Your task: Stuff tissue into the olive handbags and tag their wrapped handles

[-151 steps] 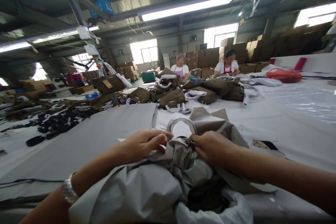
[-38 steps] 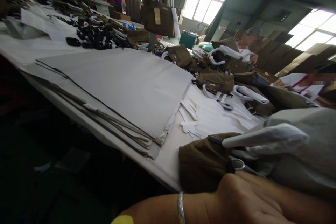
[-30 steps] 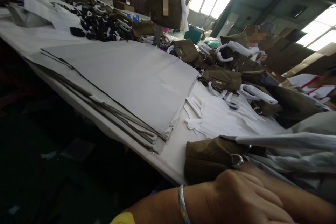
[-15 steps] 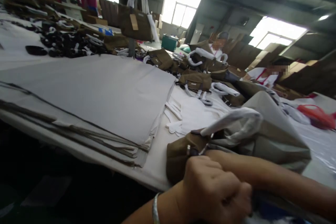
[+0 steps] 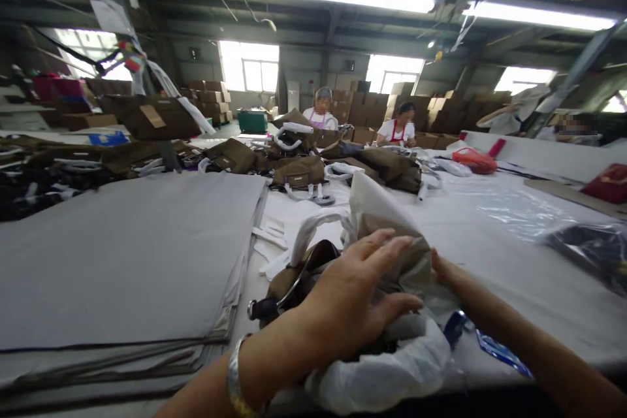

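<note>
A brown corduroy handbag [image 5: 289,284] lies on the white table in front of me, half inside a grey cloth dust bag [image 5: 386,225]. Its handle [image 5: 313,235] is wrapped in white paper. My left hand [image 5: 360,297] rests on top of the grey bag with fingers stretched out and spread. My right hand [image 5: 441,268] is mostly hidden behind the grey bag, only its wrist and edge showing. White tissue [image 5: 386,375] bulges out near the table's front edge.
A thick stack of grey sheets [image 5: 122,255] fills the left of the table. More brown handbags [image 5: 298,173] are piled beyond. Two people [image 5: 323,111] work at the far end. Clear plastic [image 5: 514,209] and a dark wrapped item [image 5: 588,251] lie right.
My view has swung back from the table's left edge to straight ahead. My left hand has gone from a closed fist by the bag's ring to lying open on the grey bag.
</note>
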A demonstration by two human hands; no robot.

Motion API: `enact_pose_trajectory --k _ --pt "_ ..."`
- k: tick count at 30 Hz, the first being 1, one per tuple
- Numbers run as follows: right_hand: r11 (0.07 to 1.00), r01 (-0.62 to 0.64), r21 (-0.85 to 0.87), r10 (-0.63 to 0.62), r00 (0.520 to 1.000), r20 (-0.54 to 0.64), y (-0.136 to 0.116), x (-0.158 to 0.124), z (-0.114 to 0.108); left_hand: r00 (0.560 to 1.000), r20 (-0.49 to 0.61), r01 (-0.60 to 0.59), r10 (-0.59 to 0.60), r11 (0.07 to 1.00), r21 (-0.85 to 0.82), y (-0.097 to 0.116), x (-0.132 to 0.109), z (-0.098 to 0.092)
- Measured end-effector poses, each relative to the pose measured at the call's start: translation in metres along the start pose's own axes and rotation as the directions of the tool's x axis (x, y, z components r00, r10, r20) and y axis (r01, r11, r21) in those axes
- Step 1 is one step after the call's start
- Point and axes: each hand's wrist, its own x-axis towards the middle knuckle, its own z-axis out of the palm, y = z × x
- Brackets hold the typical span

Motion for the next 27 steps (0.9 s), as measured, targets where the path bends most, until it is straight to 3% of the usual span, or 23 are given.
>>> enact_pose_trajectory --k 3,6,8,12,15,17,18,20,22,24,25,27 --pt "0.890 -0.243 0.387 0.137 0.949 0.282 -0.003 -0.007 0.021 0.995 0.054 0.085 -0.088 0.995 0.043 -0.001 0.029 0.019" --pt "0.766 -0.308 0.565 0.064 0.910 0.409 -0.026 -0.019 0.033 0.972 0.117 0.204 -0.205 0.979 0.026 -0.015 0.045 0.037" --pt "0.725 -0.267 0.636 -0.042 0.903 0.427 -0.040 -0.026 0.037 0.963 0.126 0.237 -0.237 0.971 0.015 -0.024 0.048 0.045" --pt "0.752 -0.026 0.659 -0.307 0.871 0.384 -0.050 -0.035 0.038 0.995 0.006 0.100 -0.100 0.995 0.001 -0.023 0.038 0.039" --pt "0.821 0.246 0.515 -0.413 0.879 0.239 -0.038 -0.033 0.035 0.990 -0.067 0.126 -0.123 0.991 0.040 -0.014 0.023 0.017" --pt "0.859 0.459 0.227 -0.492 0.862 0.117 -0.025 -0.031 0.035 0.980 -0.135 0.158 -0.144 0.983 0.098 -0.012 0.012 0.000" --pt "0.831 0.555 0.048 -0.556 0.824 0.104 -0.017 -0.029 0.036 0.979 -0.155 0.150 -0.130 0.981 0.123 -0.012 0.007 -0.007" --pt "0.655 0.708 -0.264 -0.685 0.703 0.188 -0.003 -0.027 0.041 0.987 -0.126 0.115 -0.096 0.981 0.158 -0.016 -0.002 -0.017" --pt "0.457 0.772 -0.441 -0.743 0.604 0.287 0.006 -0.026 0.048 0.997 -0.042 0.069 -0.063 0.984 0.164 -0.020 -0.005 -0.020" --pt "0.344 0.775 -0.530 -0.743 0.570 0.351 0.008 -0.026 0.053 0.998 0.008 0.057 -0.059 0.988 0.146 -0.022 -0.002 -0.020" --pt "0.337 0.773 -0.538 -0.741 0.570 0.354 0.007 -0.025 0.054 0.997 0.007 0.074 -0.075 0.988 0.132 -0.022 0.000 -0.019" --pt "0.445 0.740 -0.504 -0.759 0.611 0.226 0.003 -0.019 0.052 0.990 -0.030 0.139 -0.137 0.985 0.100 -0.019 0.006 -0.017"
